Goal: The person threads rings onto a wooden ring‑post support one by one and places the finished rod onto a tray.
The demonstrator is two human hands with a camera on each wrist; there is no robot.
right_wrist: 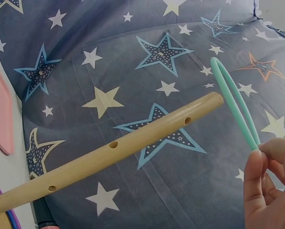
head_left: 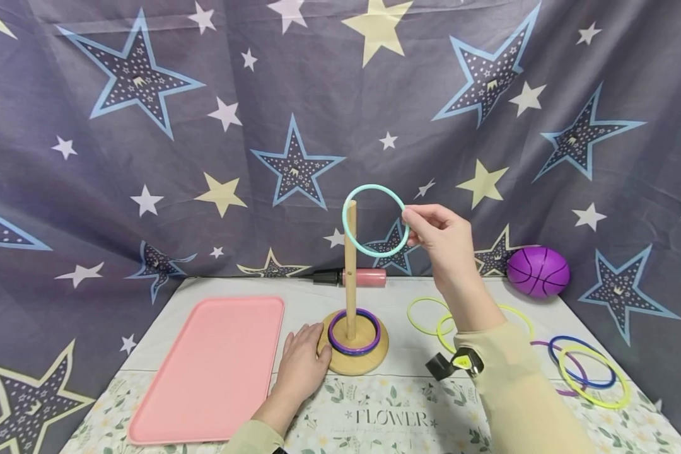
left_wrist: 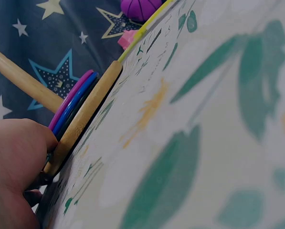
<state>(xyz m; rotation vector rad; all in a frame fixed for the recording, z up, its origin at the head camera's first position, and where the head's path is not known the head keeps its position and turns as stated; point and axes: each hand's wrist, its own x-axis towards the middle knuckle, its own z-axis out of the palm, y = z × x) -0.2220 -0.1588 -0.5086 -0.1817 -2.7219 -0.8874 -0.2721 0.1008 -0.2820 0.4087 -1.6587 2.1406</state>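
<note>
My right hand pinches a mint-green ring between thumb and fingers. The ring is held up on edge beside the top of a wooden post; in the right wrist view the ring stands near the post's tip. Around the post's foot, a purple ring lies over a blue ring on the round wooden base. My left hand rests at the left edge of that base, its thumb touching it; some of its fingers are hidden in the left wrist view.
A pink tray lies on the left of the table. Yellow rings, a blue ring and a purple ring are spread on the right. Behind are a pink-and-black cylindrical tool and a purple ball before a starry curtain.
</note>
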